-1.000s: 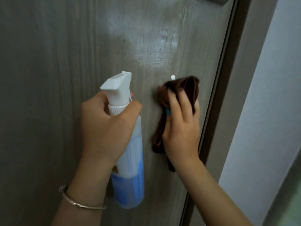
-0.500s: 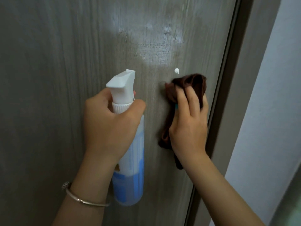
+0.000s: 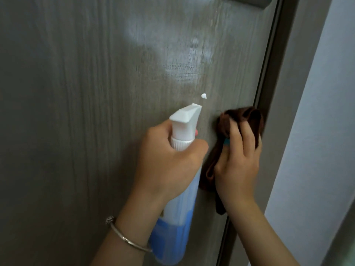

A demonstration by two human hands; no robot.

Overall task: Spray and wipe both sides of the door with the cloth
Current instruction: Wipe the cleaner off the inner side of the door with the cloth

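Work on this face of the door is part-done: left hand grips the spray bottle, right hand presses the cloth by the door's right edge below a seemingly wet patch; other side outstanding.

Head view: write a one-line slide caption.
Left hand grips the spray bottle while right hand presses the brown cloth against the door.

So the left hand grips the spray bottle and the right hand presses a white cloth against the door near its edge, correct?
Not quite: the cloth is brown, not white, as the head view shows. The left hand grips the spray bottle, and the right hand presses the cloth against the door near its edge.
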